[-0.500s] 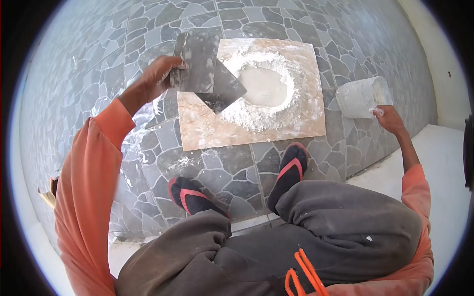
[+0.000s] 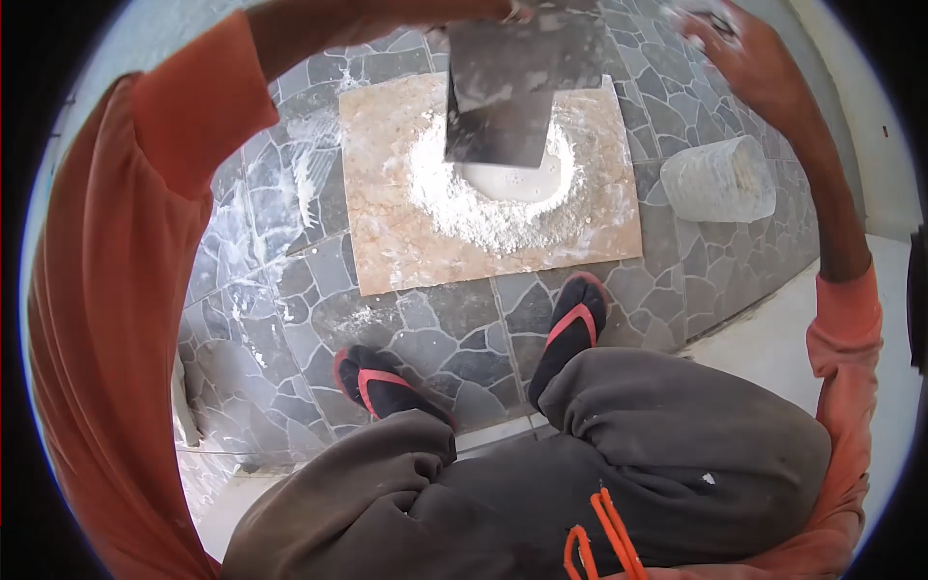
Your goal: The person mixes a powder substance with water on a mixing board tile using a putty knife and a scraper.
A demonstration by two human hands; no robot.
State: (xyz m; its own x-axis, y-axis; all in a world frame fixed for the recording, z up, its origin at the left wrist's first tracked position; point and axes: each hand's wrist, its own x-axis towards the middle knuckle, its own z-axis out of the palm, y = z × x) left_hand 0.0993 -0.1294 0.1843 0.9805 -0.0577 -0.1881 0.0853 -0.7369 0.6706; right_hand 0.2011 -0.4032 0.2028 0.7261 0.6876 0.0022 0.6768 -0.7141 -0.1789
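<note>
Partly cut off by the top edge, my left hand (image 2: 483, 10) is closed on two overlapping flat metal trowel blades (image 2: 527, 58). The lower blade reaches over a pool of wet, pale mix (image 2: 512, 182). Around that pool lies a ring of white powder (image 2: 454, 208), heaped on a beige marbled board (image 2: 387, 251) on the floor. My right hand (image 2: 749, 58), at the upper right, has white residue on its loosely bent fingers and holds nothing that shows. Below it, a whitish translucent bucket (image 2: 710, 182) lies tipped on its side, apart from the hand.
Grey stone-patterned tiles (image 2: 464, 372) surround the board, with white smears (image 2: 261, 213) on the left. My sandalled feet (image 2: 570, 324) are just in front of the board. A pale ledge (image 2: 744, 309) runs along the right, and a wall (image 2: 875, 126) rises beyond it.
My left hand has carried the blades up and to the right, and they now stand over the far part of the pool. My right hand has let go of the bucket and risen.
</note>
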